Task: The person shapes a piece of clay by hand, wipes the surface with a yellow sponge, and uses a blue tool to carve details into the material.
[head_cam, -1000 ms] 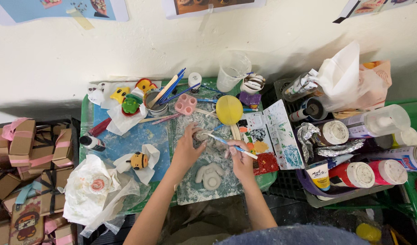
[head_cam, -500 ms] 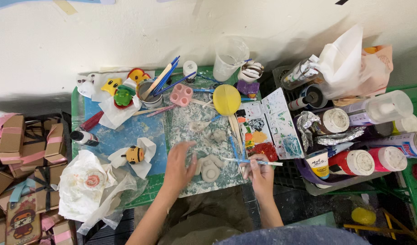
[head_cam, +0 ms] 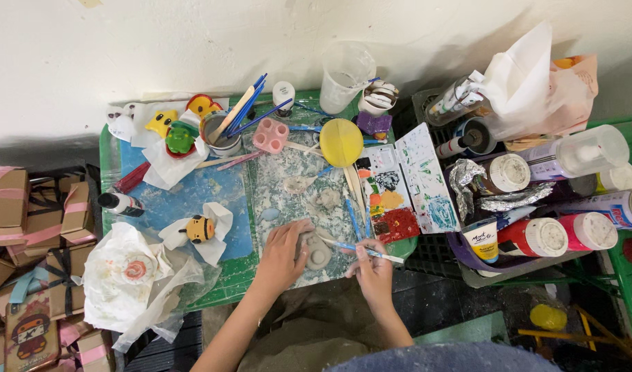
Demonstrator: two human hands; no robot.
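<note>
My left hand [head_cam: 283,252] rests on a small grey clay figure [head_cam: 317,252] lying on the paint-stained mat [head_cam: 288,200] near the table's front edge, holding its left side. My right hand [head_cam: 372,269] grips a thin blue-handled paintbrush [head_cam: 361,249], and its tip points left at the figure. A colour-smeared paint palette sheet [head_cam: 405,186] lies just right of the mat. Beyond the figure lie two more unpainted clay pieces [head_cam: 316,193].
A cup of brushes [head_cam: 223,131], a yellow sponge [head_cam: 341,142], a clear measuring cup [head_cam: 345,69] and painted figures [head_cam: 178,134] stand at the back. Paint bottles [head_cam: 564,234] fill a crate on the right. White paper wrappings [head_cam: 130,275] and brown boxes [head_cam: 13,207] sit left.
Both hands drew back toward the table's front edge. The left hand settled on the grey clay figure, and the right hand brought the brush beside it.
</note>
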